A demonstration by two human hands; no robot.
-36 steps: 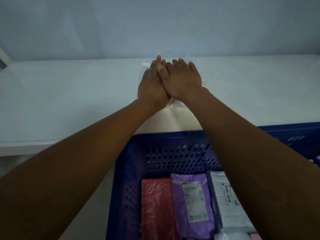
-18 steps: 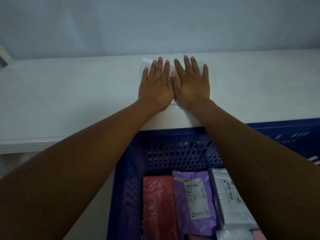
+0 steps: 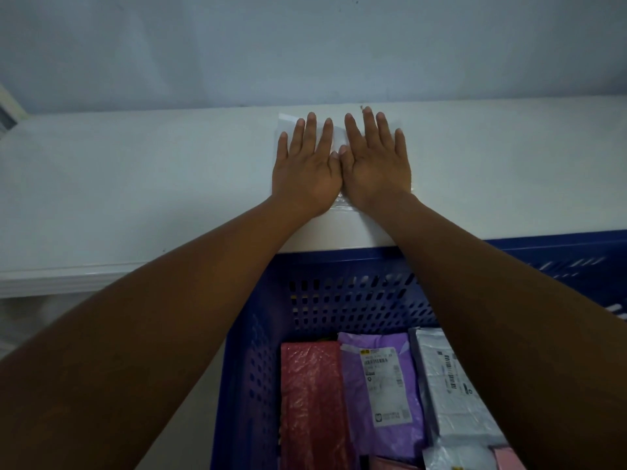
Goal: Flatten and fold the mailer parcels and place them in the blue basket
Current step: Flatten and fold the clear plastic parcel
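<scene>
A white mailer parcel (image 3: 338,139) lies flat on the white table (image 3: 135,184), near the back wall. My left hand (image 3: 307,166) and my right hand (image 3: 375,161) press down on it side by side, palms flat and fingers spread; most of the mailer is hidden under them. Below the table's front edge stands the blue basket (image 3: 356,296). Inside it lie a red mailer (image 3: 310,401), a purple mailer (image 3: 383,385) with a label and a white mailer (image 3: 448,391) with a barcode.
A pale wall (image 3: 305,45) rises right behind the table. The table stretches wide to the left and right of my hands. More mailers, white and pink, show at the basket's bottom edge (image 3: 475,457).
My hands were stacked on the mailer a second ago; they slid apart and now lie side by side, fingers spread wider. The view has shifted slightly.
</scene>
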